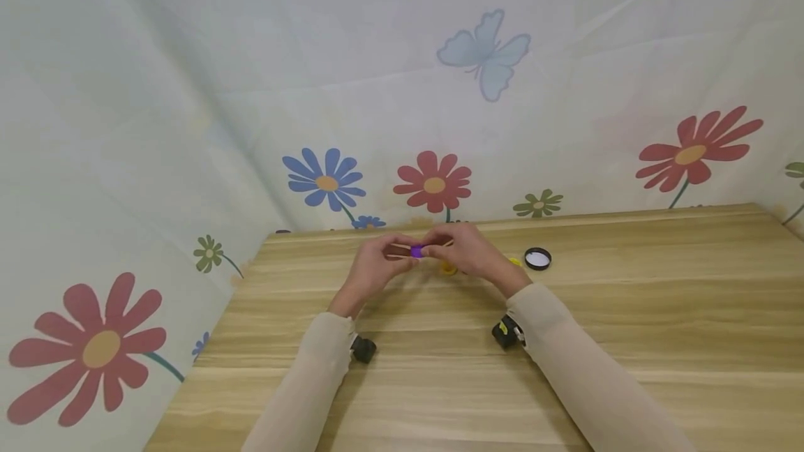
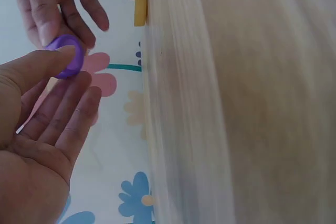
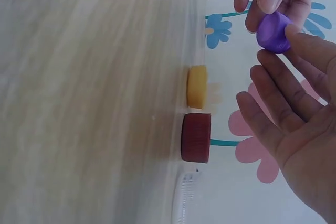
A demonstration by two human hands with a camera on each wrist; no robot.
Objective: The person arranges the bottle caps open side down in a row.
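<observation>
A small purple round piece [image 1: 417,251] is held up between both hands above the far part of the table [image 1: 440,382]. In the left wrist view, a rounded rim shows on the purple piece [image 2: 76,64]; the right wrist view shows a smooth, bulging side. My left hand [image 1: 373,266] pinches it from the left, thumb against its face and the other fingers extended beneath. From the right, my right hand [image 1: 463,248] pinches it with thumb and fingertips. Part of the piece is hidden behind the fingers.
A yellow round piece [image 3: 197,86] and a dark red ridged cap [image 3: 196,137] stand near the back edge, beside a whitish ribbed piece [image 3: 185,198]. A black-rimmed white disc [image 1: 538,259] lies right of my right hand. A flower-printed cloth [image 1: 377,89] hangs behind the table.
</observation>
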